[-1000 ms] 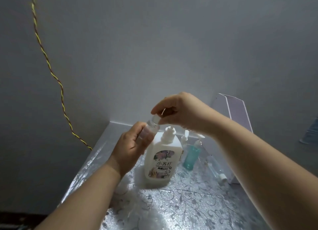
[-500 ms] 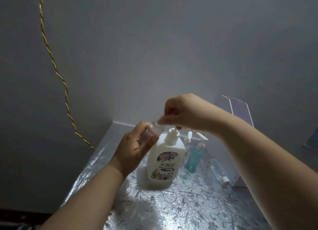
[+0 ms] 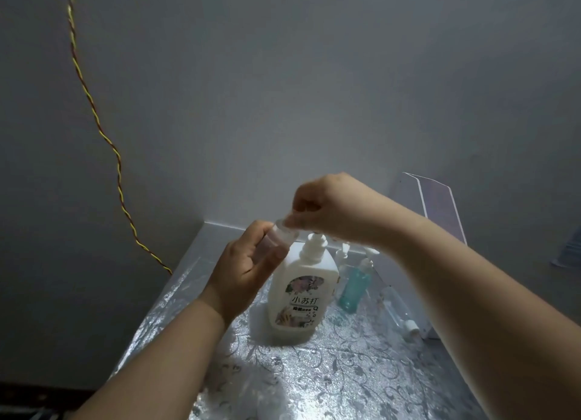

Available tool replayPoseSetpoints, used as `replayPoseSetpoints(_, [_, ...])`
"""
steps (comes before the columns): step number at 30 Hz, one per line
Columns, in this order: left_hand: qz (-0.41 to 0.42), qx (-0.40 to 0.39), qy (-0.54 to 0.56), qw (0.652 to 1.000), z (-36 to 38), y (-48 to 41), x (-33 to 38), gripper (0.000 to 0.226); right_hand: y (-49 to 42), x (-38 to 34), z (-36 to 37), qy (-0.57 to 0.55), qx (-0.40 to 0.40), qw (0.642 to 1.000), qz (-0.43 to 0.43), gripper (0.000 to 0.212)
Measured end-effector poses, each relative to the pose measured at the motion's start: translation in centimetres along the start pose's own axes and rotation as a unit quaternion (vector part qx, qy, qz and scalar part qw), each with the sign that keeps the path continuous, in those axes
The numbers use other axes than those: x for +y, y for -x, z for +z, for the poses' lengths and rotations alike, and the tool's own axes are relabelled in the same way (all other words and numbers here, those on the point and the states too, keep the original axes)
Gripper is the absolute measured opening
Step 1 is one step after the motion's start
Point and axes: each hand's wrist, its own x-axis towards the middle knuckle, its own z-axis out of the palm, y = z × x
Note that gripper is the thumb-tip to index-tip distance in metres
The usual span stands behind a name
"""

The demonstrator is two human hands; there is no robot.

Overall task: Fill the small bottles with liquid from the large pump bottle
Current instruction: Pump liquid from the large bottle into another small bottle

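A large white pump bottle (image 3: 298, 297) with a flowered label stands upright on the silver patterned table (image 3: 330, 372). My left hand (image 3: 243, 273) grips a small clear bottle (image 3: 278, 239), tilted, just left of the pump head (image 3: 314, 240). My right hand (image 3: 333, 209) hovers above it, fingertips pinching at the small bottle's top; what they pinch is too blurred to name. Behind the pump bottle stand a small teal bottle (image 3: 353, 289) and a small clear bottle (image 3: 341, 256), partly hidden by my right arm.
A clear bottle with a white cap (image 3: 401, 314) lies on its side at the table's right. An open pale box (image 3: 437, 202) leans at the back right. A twisted red-yellow cord (image 3: 94, 111) hangs down the grey wall on the left.
My right hand shifted right and down over the small bottle's top. My left hand holds the bottle tilted more toward the pump head.
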Motion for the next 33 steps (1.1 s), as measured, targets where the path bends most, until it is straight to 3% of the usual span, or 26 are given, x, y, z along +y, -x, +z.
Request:
replayPoseSetpoints(3, [-0.009, -0.001, 0.009, 1.0, 0.0, 0.0, 0.0, 0.033, 0.0, 0.1, 0.3, 0.015, 0.006, 1.0, 0.007, 0.064])
replayPoseSetpoints(8, [0.018, 0.004, 0.007, 1.0, 0.0, 0.0, -0.1, 0.037, 0.3, -0.2, 0.3, -0.074, -0.009, 0.997, -0.004, 0.025])
replayPoseSetpoints(14, [0.037, 0.014, -0.018, 0.999, 0.3, 0.1, -0.2, 0.042, -0.3, -0.5, 1.2, -0.022, 0.033, 0.999, 0.021, 0.035])
replayPoseSetpoints(21, [0.065, 0.041, -0.1, 0.992, 0.1, 0.0, -0.3, 0.037, -0.3, -0.6, 2.1, -0.04, 0.097, 0.993, 0.05, 0.042])
replayPoseSetpoints(29, [0.073, 0.012, -0.084, 0.994, 0.2, -0.2, -1.5, 0.054, 1.9, 2.1, -0.3, -0.052, 0.036, 0.995, 0.081, 0.038])
replayPoseSetpoints(33, [0.085, 0.012, -0.105, 0.991, 0.6, -0.3, -2.0, 0.056, 4.0, 4.5, -0.9, -0.05, -0.059, 0.991, 0.109, 0.035])
